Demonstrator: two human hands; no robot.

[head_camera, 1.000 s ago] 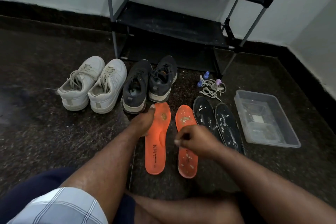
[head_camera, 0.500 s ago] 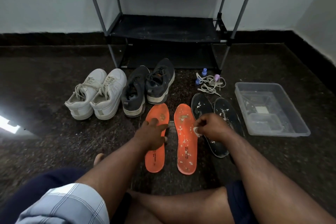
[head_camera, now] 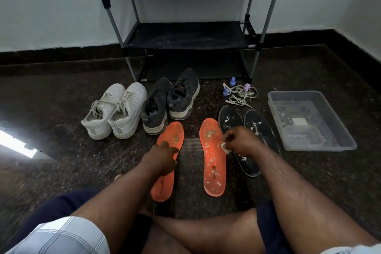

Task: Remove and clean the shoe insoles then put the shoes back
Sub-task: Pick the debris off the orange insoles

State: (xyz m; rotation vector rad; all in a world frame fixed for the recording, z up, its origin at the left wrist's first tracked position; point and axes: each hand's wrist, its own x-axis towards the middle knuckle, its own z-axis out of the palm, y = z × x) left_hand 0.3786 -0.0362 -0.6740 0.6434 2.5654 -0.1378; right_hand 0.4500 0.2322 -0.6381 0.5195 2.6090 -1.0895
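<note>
Two orange insoles lie on the dark floor. My left hand [head_camera: 162, 158] rests on the left orange insole [head_camera: 172, 136] at its middle. The right orange insole [head_camera: 212, 159] is speckled with white bits. My right hand [head_camera: 240, 140] pinches a small white scrap [head_camera: 224, 146] above the gap between that insole and the left black insole [head_camera: 228, 117]. A second black insole [head_camera: 258, 126], also speckled, lies beside it. A white pair of sneakers [head_camera: 115, 109] and a dark grey pair of shoes [head_camera: 171, 99] stand behind the insoles.
A black shoe rack [head_camera: 185, 35] stands against the white wall. A clear plastic tub [head_camera: 309, 119] sits at the right. Loose white laces [head_camera: 240, 94] and small blue and purple caps lie by the rack's foot. My bare legs cross at the bottom.
The camera tilted up, showing more of the rack. My right hand moved from the right orange insole's middle up and right toward the black insole. My left hand slid down the left orange insole.
</note>
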